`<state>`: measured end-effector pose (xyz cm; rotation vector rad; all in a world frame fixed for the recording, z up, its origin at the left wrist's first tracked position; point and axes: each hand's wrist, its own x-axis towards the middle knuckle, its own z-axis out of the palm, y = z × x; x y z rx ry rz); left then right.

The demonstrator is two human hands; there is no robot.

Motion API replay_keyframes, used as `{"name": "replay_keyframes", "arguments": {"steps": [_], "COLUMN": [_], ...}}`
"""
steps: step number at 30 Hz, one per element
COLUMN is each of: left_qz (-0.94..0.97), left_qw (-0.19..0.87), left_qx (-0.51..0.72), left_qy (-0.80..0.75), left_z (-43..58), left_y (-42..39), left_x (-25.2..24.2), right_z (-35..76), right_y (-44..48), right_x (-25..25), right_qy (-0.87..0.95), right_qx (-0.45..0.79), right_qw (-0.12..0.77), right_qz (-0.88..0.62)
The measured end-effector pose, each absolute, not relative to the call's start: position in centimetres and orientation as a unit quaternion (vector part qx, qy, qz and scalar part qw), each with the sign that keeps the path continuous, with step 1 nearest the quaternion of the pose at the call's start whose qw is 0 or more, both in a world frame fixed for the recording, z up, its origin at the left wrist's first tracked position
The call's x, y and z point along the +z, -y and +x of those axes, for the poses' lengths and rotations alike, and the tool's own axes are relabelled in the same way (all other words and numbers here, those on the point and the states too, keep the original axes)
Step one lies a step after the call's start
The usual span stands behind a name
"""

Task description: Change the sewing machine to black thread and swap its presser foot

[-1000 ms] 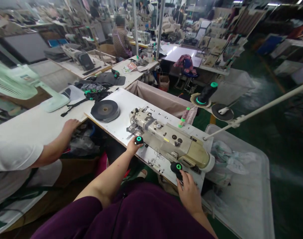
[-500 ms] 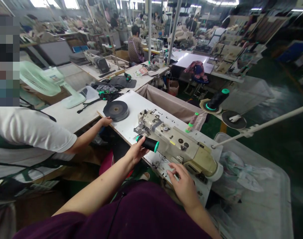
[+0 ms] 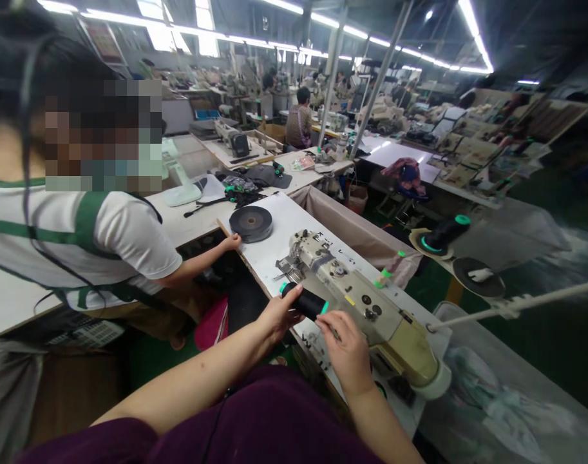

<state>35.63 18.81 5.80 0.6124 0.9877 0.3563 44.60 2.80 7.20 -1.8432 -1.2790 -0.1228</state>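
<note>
My left hand [image 3: 279,317] is wrapped round a spool of black thread [image 3: 305,301] with green ends, held tilted in front of the sewing machine. At the spool's right green end, my right hand [image 3: 344,345] has thumb and fingers closed in a pinch. Whatever lies between those fingertips is too small to make out. Just behind both hands, the beige sewing machine [image 3: 356,290] sits on a white tabletop [image 3: 284,216].
A co-worker [image 3: 114,238] at the left rests a hand by a roll of dark tape [image 3: 251,223]. Another black thread cone [image 3: 443,235] stands on the thread stand at right, whose pole [image 3: 525,303] slants over the table. A fabric-lined bin [image 3: 356,225] adjoins the table's far side.
My right hand has moved left and up to the spool's end, and its fingers have closed. The view has tilted up and left, showing more of the co-worker. My left hand keeps the spool.
</note>
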Motion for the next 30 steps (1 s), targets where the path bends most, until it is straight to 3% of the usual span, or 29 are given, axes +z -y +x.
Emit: {"name": "replay_keyframes", "arguments": {"steps": [12, 18, 21, 25, 27, 30], "left_qz": [0.211, 0.157, 0.14, 0.212, 0.234, 0.244], "left_qw": [0.833, 0.876, 0.893, 0.901, 0.91, 0.922], "left_qx": [0.195, 0.225, 0.174, 0.039, -0.017, -0.043], "left_qy": [-0.474, -0.396, -0.392, -0.377, -0.341, -0.298], "left_z": [34.4, 33.5, 32.9, 31.9, 31.3, 30.6], "left_y": [-19.3, -20.2, -20.1, -19.5, -19.4, -19.4], "left_x": [6.3, 7.4, 8.1, 7.6, 7.0, 6.3], "right_z": [43.2, 44.4, 45.0, 44.3, 44.0, 44.1], "right_y": [-3.1, -3.2, -3.5, -3.8, -3.8, -3.6], "right_x": [5.6, 6.8, 7.8, 8.4, 8.3, 8.4], "right_qy": [0.583, 0.538, 0.467, 0.337, 0.305, 0.316], "right_qx": [-0.072, 0.0, 0.07, 0.269, 0.325, 0.294], "right_qw": [0.397, 0.476, 0.563, 0.671, 0.683, 0.638], "right_qz": [-0.705, -0.695, -0.679, -0.603, -0.579, -0.638]}}
